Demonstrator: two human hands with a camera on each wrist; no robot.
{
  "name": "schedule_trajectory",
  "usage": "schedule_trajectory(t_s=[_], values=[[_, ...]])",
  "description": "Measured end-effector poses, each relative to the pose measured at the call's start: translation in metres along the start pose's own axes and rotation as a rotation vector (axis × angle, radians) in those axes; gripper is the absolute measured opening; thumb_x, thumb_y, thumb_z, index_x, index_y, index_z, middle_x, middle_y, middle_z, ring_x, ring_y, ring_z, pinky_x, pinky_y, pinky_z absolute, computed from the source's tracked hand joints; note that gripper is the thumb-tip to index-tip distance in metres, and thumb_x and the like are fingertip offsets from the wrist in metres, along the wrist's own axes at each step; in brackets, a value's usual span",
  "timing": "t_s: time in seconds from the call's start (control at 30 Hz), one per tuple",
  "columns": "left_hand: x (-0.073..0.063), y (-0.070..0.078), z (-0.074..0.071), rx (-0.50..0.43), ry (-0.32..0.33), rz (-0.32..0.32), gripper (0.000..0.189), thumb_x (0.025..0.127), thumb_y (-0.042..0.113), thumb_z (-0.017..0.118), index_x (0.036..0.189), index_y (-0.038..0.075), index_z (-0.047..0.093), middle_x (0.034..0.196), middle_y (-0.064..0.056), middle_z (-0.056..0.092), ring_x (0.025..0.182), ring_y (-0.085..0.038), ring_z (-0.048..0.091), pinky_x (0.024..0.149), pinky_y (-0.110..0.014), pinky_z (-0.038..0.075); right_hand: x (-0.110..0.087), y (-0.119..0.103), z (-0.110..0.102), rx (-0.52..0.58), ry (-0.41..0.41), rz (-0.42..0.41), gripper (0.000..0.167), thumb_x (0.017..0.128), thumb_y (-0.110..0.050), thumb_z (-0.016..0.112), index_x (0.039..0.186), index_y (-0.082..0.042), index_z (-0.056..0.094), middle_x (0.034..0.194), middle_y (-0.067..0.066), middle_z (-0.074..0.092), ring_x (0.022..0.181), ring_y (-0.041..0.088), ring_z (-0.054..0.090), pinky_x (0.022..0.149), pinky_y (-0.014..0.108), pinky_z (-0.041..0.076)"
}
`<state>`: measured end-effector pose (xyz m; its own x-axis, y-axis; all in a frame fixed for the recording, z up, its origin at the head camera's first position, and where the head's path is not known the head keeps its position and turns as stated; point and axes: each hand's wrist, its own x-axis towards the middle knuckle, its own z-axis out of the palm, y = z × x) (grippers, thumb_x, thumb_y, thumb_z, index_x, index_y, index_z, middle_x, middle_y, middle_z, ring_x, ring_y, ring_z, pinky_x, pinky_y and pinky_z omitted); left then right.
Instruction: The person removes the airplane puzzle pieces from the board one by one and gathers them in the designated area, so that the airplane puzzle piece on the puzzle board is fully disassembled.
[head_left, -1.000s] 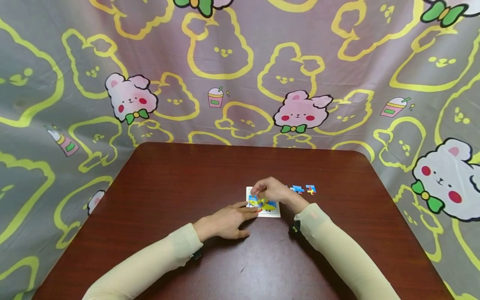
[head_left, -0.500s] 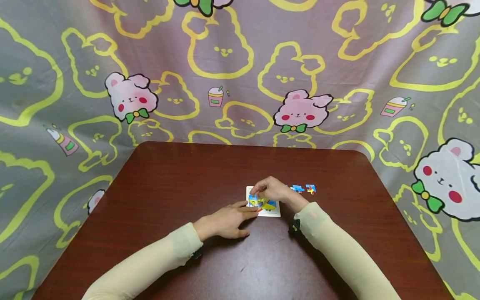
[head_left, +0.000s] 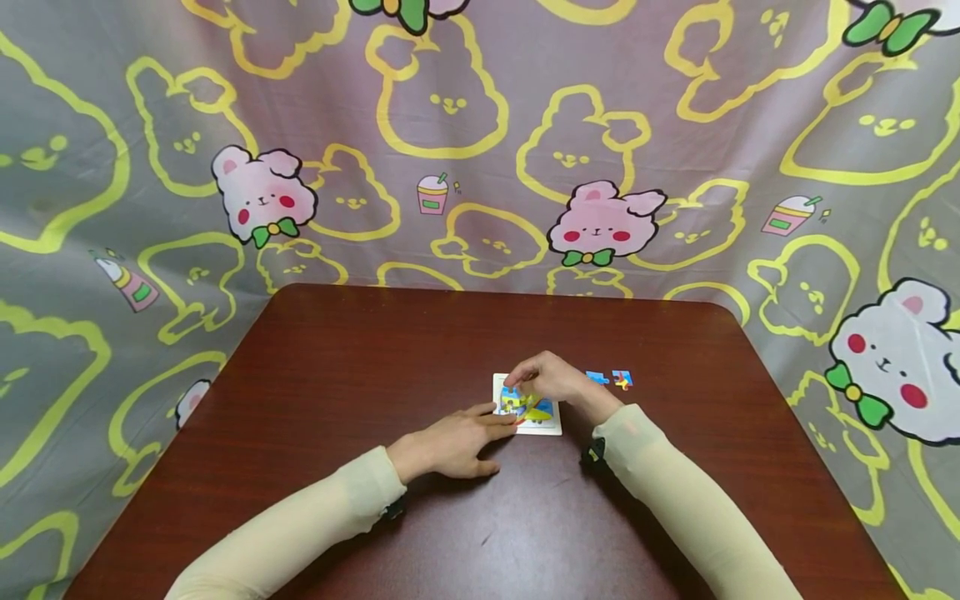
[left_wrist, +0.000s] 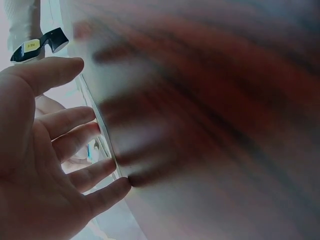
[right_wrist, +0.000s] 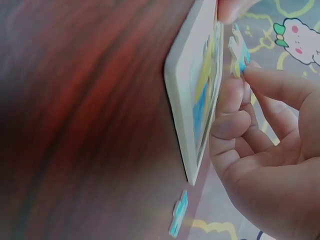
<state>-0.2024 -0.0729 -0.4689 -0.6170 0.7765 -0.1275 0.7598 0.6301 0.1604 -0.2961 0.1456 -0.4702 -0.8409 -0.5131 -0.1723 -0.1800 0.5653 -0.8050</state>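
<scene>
A jigsaw puzzle board (head_left: 551, 430) with a pale border and a blue and yellow picture lies on the table. My right hand (head_left: 553, 380) is over it, pinching a blue and yellow puzzle piece (right_wrist: 240, 54) between thumb and fingertips. In the right wrist view this piece is raised clear of the board's face (right_wrist: 181, 82). My left hand (head_left: 456, 443) lies with fingers extended, its fingertips reaching the board's left side. The left wrist view has those fingers (left_wrist: 102, 196) spread along the board's edge. Part of the picture is hidden behind both hands.
Loose puzzle pieces (head_left: 622, 380) lie on the dark red-brown table (head_left: 390, 350), right of and behind the board; one shows beside the board (right_wrist: 179, 214) in the right wrist view. A patterned curtain (head_left: 465, 242) hangs behind the table and along both sides.
My right hand has shifted very slightly right, and the pinched piece has turned a little over the board. The left hand stays where it was.
</scene>
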Motion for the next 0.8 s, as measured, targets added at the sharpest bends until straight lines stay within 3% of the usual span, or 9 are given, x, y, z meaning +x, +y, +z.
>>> schedule_trajectory(t_s=[0.23, 0.37, 0.63, 0.8], values=[[0.000, 0.000, -0.001, 0.002, 0.003, 0.005, 0.067, 0.093, 0.041, 0.066, 0.151, 0.017, 0.045, 0.158, 0.003, 0.042, 0.147, -0.034, 0.038, 0.117, -0.045, 0.038, -0.005, 0.006, -0.011, 0.036, -0.005, 0.014, 0.018, 0.088, 0.000, 0.067, 0.102, -0.005, 0.078, 0.095, 0.008, 0.076, 0.074, 0.010, 0.063, 0.066, 0.031, 0.057], [0.000, 0.000, 0.000, -0.001, 0.007, 0.010, 0.067, 0.093, 0.040, 0.065, 0.152, 0.016, 0.044, 0.159, 0.002, 0.042, 0.146, -0.035, 0.038, 0.117, -0.047, 0.039, -0.009, 0.012, -0.018, 0.023, -0.010, 0.022, 0.018, 0.089, -0.003, 0.068, 0.103, -0.008, 0.078, 0.095, 0.006, 0.075, 0.074, 0.010, 0.064, 0.065, 0.028, 0.053], [-0.001, 0.001, 0.001, 0.003, 0.018, 0.019, 0.067, 0.093, 0.039, 0.066, 0.151, 0.015, 0.045, 0.159, 0.000, 0.042, 0.146, -0.035, 0.039, 0.118, -0.045, 0.038, -0.020, 0.023, -0.032, 0.002, 0.021, 0.054, 0.015, 0.090, -0.008, 0.069, 0.101, -0.012, 0.079, 0.092, 0.001, 0.074, 0.064, 0.012, 0.049, 0.054, 0.024, 0.040], [-0.001, 0.000, 0.001, -0.003, 0.024, 0.012, 0.069, 0.093, 0.039, 0.066, 0.152, 0.014, 0.043, 0.159, -0.002, 0.042, 0.145, -0.035, 0.040, 0.117, -0.045, 0.039, -0.027, 0.029, -0.038, 0.031, 0.043, 0.094, 0.016, 0.089, -0.007, 0.070, 0.100, -0.013, 0.079, 0.088, 0.001, 0.073, 0.065, 0.019, 0.056, 0.053, 0.024, 0.040]])
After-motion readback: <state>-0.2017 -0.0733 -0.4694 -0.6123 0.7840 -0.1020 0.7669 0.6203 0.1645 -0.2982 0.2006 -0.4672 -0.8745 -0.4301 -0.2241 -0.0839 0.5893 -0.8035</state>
